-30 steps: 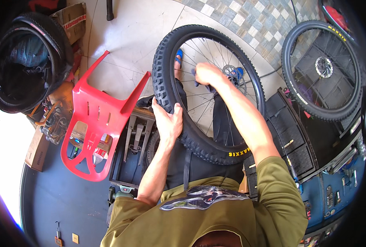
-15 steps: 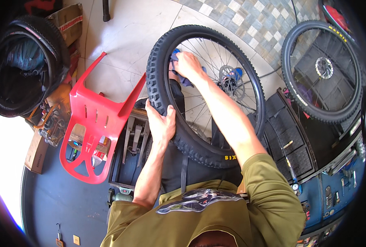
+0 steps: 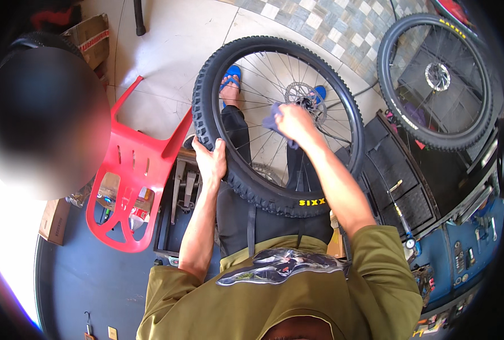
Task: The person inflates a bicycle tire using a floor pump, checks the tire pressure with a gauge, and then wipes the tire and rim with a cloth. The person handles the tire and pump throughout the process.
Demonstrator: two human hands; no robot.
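A bicycle wheel with a knobby black tyre [image 3: 205,96] is held up in front of my body, its lower side close to my lap. My left hand [image 3: 211,163] grips the tyre at its left side, thumb showing and the other fingers mostly hidden behind it. Over the spokes, left of the hub, my right hand [image 3: 297,123] is closed on a crumpled blue-grey cloth [image 3: 272,119]. The cloth is slightly smeared by motion. A silver brake disc [image 3: 295,90] sits at the hub, just above my right hand.
A red plastic chair [image 3: 136,150] stands to the left. Another bicycle wheel [image 3: 389,85] is at the upper right, near a black tool case [image 3: 396,170]. Tools hang on a blue panel [image 3: 433,258] at the lower right. A cardboard box [image 3: 90,48] sits at the upper left.
My right hand has moved with the cloth from the wheel's upper-left rim rightward and down to the spokes near the hub. My left hand keeps its grip on the tyre.
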